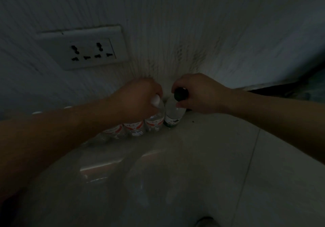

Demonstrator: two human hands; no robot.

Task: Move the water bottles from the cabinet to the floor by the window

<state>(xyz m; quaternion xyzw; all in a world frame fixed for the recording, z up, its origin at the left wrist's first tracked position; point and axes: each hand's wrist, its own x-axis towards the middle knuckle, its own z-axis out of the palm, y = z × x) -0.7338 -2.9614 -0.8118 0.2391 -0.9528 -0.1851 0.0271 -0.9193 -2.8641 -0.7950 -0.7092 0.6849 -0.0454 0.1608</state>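
In dim light, a row of clear water bottles stands on the pale tiled floor (202, 156) against the wall. My left hand (139, 98) grips the white-capped neck of a red-labelled bottle (154, 119). My right hand (202, 93) grips the dark cap of a green-labelled bottle (173, 115) at the row's right end. Both bottles stand upright and side by side. Two more red-labelled bottles (135, 129) stand to the left, partly hidden by my left forearm.
A white double wall socket (86, 49) sits on the textured wall above and left of the bottles. More white caps (67, 107) show behind my left forearm. A dark edge (281, 87) runs along the wall's base at the right.
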